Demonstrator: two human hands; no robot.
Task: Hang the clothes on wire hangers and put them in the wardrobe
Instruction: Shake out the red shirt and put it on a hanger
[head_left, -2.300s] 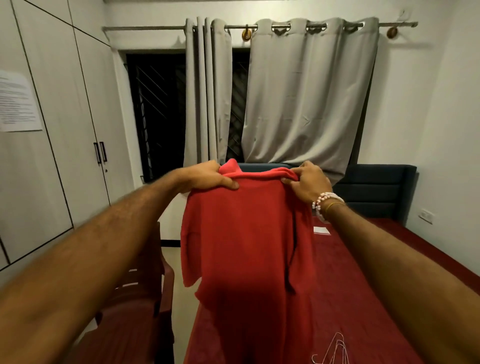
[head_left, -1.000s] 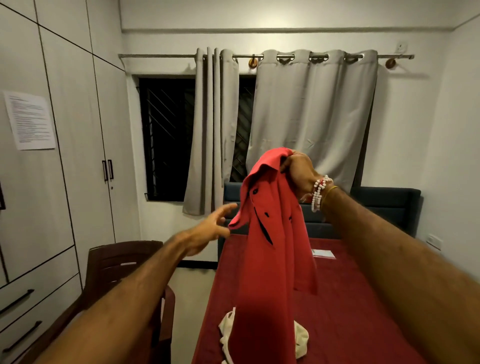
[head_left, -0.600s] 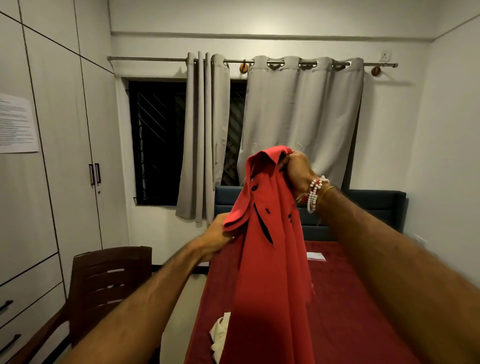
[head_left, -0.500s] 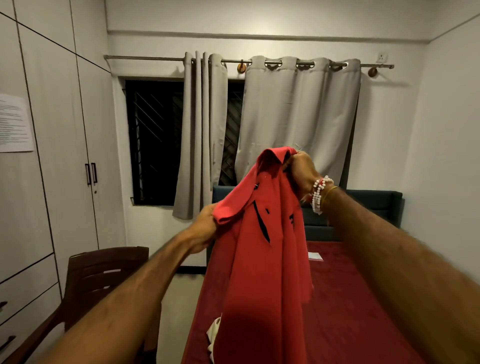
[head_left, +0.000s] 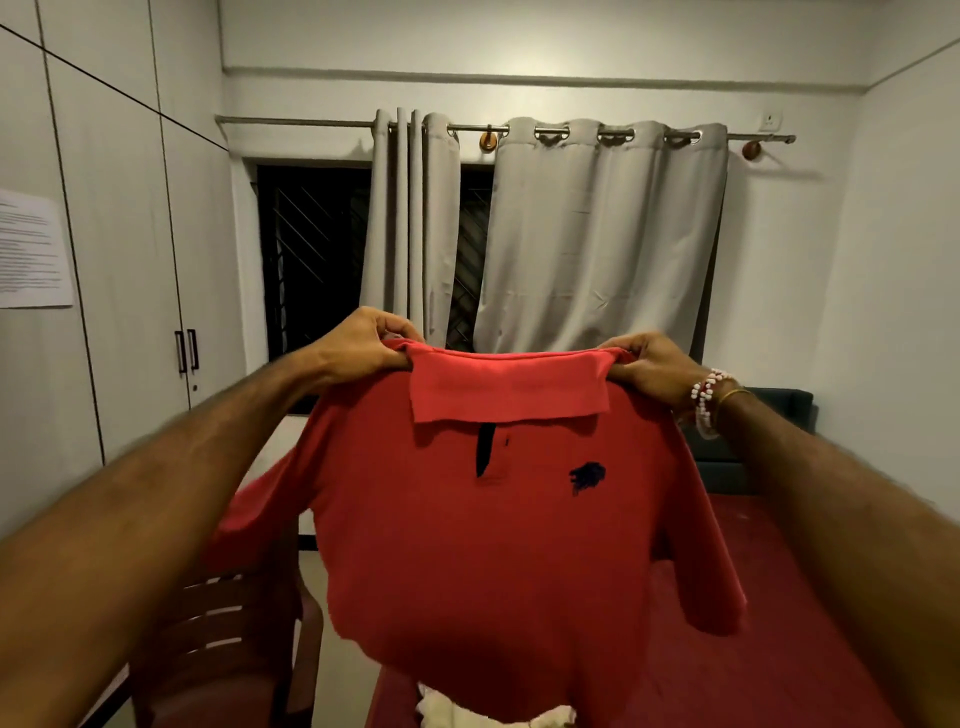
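Red polo shirt (head_left: 493, 545) over red bed (head_left: 789, 649) nr wardrobe (head_left: 119, 260); left hand (head_left: 358, 348) & right hand (head_left: 649, 366) fingers pinch shoulders.

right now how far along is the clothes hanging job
Nothing looks done: no hanger or hung garment is in view. In hand: the left hand and right hand hold the red polo shirt spread by its shoulders. Left: hanging it, opening the closed wardrobe, and the pale garment on the bed.

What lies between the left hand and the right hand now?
In the head view, the collar of the red polo shirt stretches from the left hand to the right hand; each hand pinches the shirt at one collar end.
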